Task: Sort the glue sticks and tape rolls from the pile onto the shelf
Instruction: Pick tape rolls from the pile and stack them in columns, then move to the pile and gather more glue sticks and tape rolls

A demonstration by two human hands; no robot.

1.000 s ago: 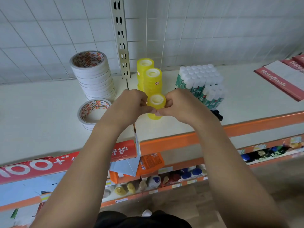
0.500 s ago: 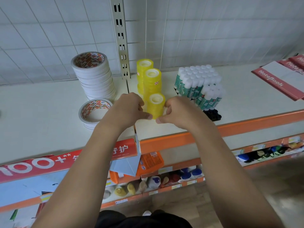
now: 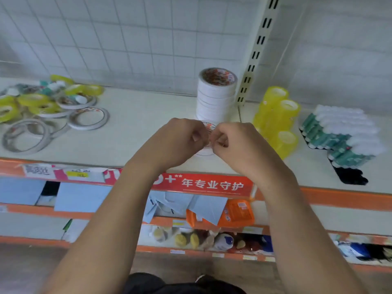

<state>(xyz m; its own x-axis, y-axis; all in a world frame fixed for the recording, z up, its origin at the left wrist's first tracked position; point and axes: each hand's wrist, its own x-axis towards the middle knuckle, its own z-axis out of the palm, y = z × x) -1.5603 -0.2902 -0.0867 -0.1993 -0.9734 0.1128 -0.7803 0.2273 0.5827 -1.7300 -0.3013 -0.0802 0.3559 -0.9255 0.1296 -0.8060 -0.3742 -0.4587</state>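
Observation:
My left hand (image 3: pixel 180 141) and my right hand (image 3: pixel 235 143) hover close together above the shelf (image 3: pixel 137 132), fingers curled, nothing visible in either. Behind them lies a short stack of white tape rolls (image 3: pixel 204 152), mostly hidden. A tall white tape stack (image 3: pixel 216 96) stands further back. To the right stand three yellow tape stacks (image 3: pixel 284 117); the front one (image 3: pixel 286 143) is lowest. Upright glue sticks (image 3: pixel 341 132) are grouped at the far right. The mixed pile (image 3: pixel 42 105) of yellow and white tape rolls with glue sticks lies at the far left.
A slotted metal upright (image 3: pixel 254 54) rises behind the stacks against a white grid wall. The orange shelf edge (image 3: pixel 339 198) carries a red label strip (image 3: pixel 212 184). Lower shelves hold blue cards and small bottles (image 3: pixel 224 240). A black tray (image 3: pixel 350 177) lies under the glue sticks.
Both hands have let go of the front yellow tape stack and moved left, now in front of the short white tape stack. My view has swung left, bringing the pile into sight.

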